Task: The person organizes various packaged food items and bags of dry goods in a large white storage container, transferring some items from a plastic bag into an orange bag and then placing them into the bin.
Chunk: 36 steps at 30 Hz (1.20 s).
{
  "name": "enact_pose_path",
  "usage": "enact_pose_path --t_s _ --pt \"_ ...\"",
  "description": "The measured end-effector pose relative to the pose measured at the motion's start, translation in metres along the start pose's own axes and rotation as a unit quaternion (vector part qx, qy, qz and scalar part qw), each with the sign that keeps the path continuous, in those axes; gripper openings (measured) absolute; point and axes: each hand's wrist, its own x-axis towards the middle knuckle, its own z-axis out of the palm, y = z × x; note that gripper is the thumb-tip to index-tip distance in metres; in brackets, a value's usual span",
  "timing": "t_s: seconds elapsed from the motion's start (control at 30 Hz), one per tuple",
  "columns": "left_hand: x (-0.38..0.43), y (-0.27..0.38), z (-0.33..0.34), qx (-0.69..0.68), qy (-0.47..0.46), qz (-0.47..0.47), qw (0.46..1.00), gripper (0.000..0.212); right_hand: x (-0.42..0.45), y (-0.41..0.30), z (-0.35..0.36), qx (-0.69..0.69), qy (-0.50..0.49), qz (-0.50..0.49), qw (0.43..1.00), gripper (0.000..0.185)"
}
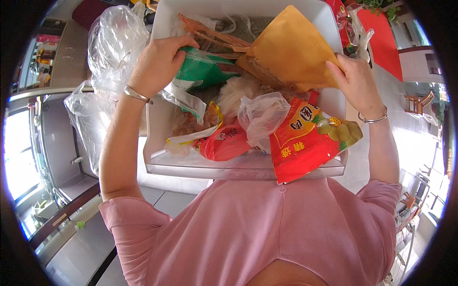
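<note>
A white plastic drawer (247, 172) with a clear front strip stands before me, full of bagged goods. My left hand (161, 62) pinches the top of a green bag (204, 69) inside its left side. At the right, my right hand (352, 80) grips the edge of a brown-yellow paper envelope (293, 50), tilted over the drawer. Nearer to me lie a red printed food bag (304, 143), hanging over the front edge, a crumpled clear plastic bag (263, 114) and a pinkish-red bag (225, 143). An orange mesh-like bag (214, 35) stretches behind the green one.
Large clear plastic bags (116, 46) bulge beside the drawer on the left. To the right, red packages (343, 25) and a red sheet (381, 43) lie on a surface. A wooden chair (418, 103) stands farther off at the right.
</note>
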Motion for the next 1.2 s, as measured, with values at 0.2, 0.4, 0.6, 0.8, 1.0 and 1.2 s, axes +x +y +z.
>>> enact_pose_path --t_s 0.2,0.4,0.6,0.8,1.0,1.2 --pt "-0.016 -0.013 -0.001 -0.04 -0.004 0.069 0.997 0.028 -0.002 -0.004 -0.003 -0.055 -0.025 -0.02 0.998 0.02" --pt "-0.038 0.035 -0.017 -0.062 0.103 0.079 0.99 0.032 -0.002 -0.062 -0.03 0.066 0.083 -0.166 0.98 0.035" --pt "-0.054 0.052 0.033 -0.014 -0.073 0.373 0.925 0.037 -0.002 -0.101 0.057 0.077 -0.435 -0.259 0.859 0.045" --pt "-0.066 0.046 0.042 -0.066 -0.209 0.277 0.936 0.045 -0.02 -0.106 0.051 0.236 -0.522 -0.284 0.769 0.031" --pt "-0.049 0.045 0.067 0.066 -0.221 0.194 0.954 0.04 -0.015 -0.123 0.058 0.144 -0.551 -0.25 0.783 0.033" --pt "-0.021 0.019 0.096 -0.007 -0.173 0.103 0.979 0.019 -0.017 -0.114 0.077 0.211 -0.522 -0.229 0.794 0.033"
